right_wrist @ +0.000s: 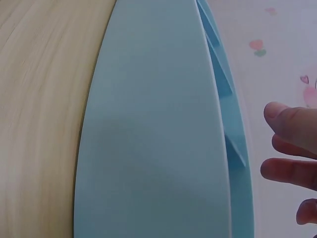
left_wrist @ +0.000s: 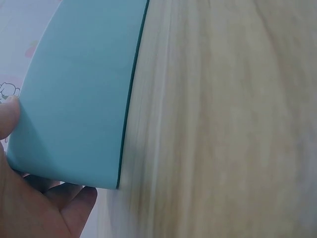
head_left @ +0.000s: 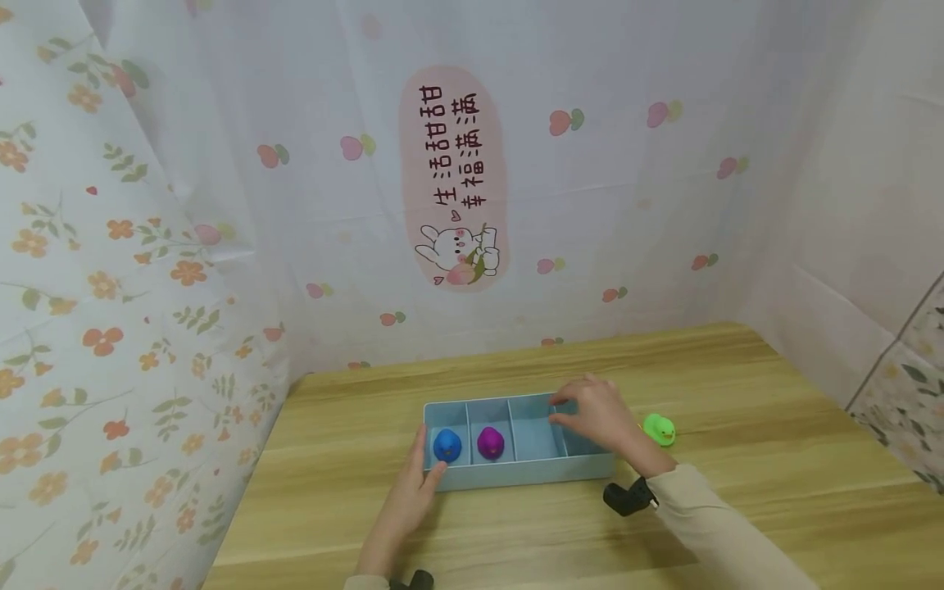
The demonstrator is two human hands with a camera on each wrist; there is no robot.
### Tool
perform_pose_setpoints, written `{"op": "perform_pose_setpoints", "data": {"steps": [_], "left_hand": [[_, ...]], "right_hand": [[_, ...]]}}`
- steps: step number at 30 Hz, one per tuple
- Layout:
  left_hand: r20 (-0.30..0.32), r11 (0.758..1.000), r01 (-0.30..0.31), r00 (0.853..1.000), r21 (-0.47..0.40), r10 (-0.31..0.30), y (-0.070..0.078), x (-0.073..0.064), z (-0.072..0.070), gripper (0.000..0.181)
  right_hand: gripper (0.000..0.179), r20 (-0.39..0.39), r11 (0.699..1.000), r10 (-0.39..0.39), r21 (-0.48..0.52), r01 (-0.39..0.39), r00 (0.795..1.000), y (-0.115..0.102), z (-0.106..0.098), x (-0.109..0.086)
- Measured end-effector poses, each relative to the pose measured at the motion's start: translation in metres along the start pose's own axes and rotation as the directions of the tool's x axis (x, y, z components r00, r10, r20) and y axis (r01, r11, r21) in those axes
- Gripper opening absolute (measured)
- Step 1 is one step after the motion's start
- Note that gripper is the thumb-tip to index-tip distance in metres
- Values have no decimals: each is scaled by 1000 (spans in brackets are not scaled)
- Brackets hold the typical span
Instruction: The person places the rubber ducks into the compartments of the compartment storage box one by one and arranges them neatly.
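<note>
A light-blue divided box (head_left: pixel 527 471) stands on the table with its long side toward me. In its leftmost compartment sits a blue rubber duck (head_left: pixel 447 446), and a purple rubber duck (head_left: pixel 490 443) is in the one beside it. My left hand (head_left: pixel 413 483) grips the box's left end, thumb near the front rim and fingers round the end wall, as the left wrist view also shows. Above the right part of the box hovers my right hand (head_left: pixel 596 414), thumb and fingers apart with nothing visible between them. It partly hides the rightmost compartment.
A green rubber duck (head_left: pixel 659 429) lies on the wooden table (head_left: pixel 737 459) right of the box, just beyond my right wrist. A small orange bit beside it is mostly hidden by that wrist. Printed curtains (head_left: pixel 627 205) hang behind the table and along its sides.
</note>
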State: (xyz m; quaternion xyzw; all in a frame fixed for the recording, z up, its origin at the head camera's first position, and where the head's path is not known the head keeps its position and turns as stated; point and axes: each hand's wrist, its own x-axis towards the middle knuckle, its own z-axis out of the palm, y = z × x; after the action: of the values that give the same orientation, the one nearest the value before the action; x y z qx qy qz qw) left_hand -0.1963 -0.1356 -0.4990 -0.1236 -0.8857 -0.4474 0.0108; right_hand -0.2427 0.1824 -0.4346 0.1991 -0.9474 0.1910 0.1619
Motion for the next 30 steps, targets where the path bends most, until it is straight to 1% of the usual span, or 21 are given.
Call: {"op": "perform_pose_setpoints", "data": {"steps": [3,6,13,18,25,30], "left_hand": [[1,1000,7,1000,-1,-7,0,-1,1,66],[1,1000,6,1000,-4,-6,0,-1,0,66],[1,1000,6,1000,4,-6,0,-2,0,66],[3,1000,-9,1000,4,9,-1,-3,1,65],[15,1000,7,1000,-1,-7,0,-3,2,67],[5,1000,-3,1000,10,3,-2,-2,0,66]], "right_hand": [[23,-23,1000,0,-2,0,1000,9,-3,-5],[23,-35,1000,16,-5,-17,999,18,-8,-11],[21,-23,998,70,-2,-70,997,34,-18,-25],[20,-44,996,91,-6,-91,995,47,-24,-33],[20,-34,989,147,-20,-147,989,65,-36,-45],[22,-30,987,158,-36,-159,987,78,-40,-52]]}}
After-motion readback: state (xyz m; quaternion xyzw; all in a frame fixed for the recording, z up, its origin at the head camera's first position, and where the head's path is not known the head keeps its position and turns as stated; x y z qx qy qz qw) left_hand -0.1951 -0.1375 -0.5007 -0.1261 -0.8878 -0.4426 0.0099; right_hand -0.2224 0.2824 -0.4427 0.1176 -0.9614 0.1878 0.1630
